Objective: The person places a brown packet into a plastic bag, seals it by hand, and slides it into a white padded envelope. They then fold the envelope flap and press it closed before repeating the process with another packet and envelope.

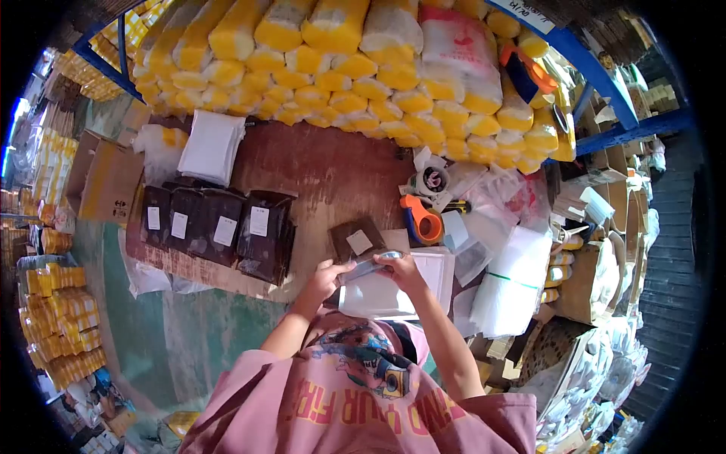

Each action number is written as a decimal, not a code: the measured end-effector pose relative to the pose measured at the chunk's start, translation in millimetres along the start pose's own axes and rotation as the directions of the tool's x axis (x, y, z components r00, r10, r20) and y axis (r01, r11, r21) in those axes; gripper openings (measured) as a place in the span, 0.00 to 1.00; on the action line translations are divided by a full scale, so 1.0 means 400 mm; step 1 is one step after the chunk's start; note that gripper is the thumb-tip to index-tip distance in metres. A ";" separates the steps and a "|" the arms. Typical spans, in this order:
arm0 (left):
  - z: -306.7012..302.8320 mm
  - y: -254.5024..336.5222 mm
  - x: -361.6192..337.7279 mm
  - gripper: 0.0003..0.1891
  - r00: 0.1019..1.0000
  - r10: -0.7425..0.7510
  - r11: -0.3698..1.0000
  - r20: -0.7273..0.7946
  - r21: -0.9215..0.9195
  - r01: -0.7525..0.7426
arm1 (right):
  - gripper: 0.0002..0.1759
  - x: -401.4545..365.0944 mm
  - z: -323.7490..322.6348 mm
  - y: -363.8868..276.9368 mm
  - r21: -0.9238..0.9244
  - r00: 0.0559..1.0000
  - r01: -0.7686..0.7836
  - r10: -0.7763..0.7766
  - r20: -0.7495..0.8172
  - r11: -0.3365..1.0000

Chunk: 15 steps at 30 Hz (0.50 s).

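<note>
My left hand and my right hand meet in front of my body, over a white tray-like sheet. Between them stretches a small clear, shiny plastic piece, perhaps a bag. The left fingers pinch one end and the right fingers close round the other. Just beyond lies a dark brown packet with a white label. To the right of that packet sits an orange and blue tape dispenser.
Labelled dark packets stand in stacks on the left of the table. White folded bags lie behind them. Yellow-filled bags are piled along the back. A bundle of white sheets lies at right, below a blue shelf frame.
</note>
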<state>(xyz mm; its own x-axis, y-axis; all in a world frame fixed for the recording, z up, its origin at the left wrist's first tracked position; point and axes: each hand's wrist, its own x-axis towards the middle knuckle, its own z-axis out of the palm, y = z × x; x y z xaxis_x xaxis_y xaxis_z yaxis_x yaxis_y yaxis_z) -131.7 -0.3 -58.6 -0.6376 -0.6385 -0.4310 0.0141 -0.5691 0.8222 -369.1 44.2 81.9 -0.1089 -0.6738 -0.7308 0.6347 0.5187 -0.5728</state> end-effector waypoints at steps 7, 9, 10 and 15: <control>0.124 0.312 -0.051 0.33 0.996 -0.088 0.996 0.014 -0.013 0.088 | 0.13 -0.051 -0.022 0.009 -0.036 0.979 0.205 -0.205 0.017 0.978; 0.204 0.447 -0.084 0.32 0.999 -0.029 0.992 0.038 -0.121 0.033 | 0.19 -0.099 0.009 -0.032 0.150 0.958 0.273 -0.283 0.053 0.950; 0.228 0.493 -0.095 0.33 0.999 -0.004 0.996 0.051 -0.087 0.009 | 0.21 -0.109 0.026 -0.037 0.280 0.936 0.312 -0.344 0.074 0.908; 0.355 0.605 -0.128 0.32 0.960 0.279 0.960 -0.014 0.037 -0.278 | 0.30 -0.183 0.155 -0.087 0.447 0.869 0.415 -0.491 0.065 0.793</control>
<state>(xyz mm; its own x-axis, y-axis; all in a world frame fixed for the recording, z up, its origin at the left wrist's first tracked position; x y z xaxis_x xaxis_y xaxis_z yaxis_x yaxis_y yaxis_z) -205.1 -31.7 215.4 -0.5978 -0.7788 -0.1900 0.1619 -0.3494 0.9229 -335.7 42.9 178.2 -0.3566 -0.8741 -0.3297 0.8000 -0.1035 -0.5910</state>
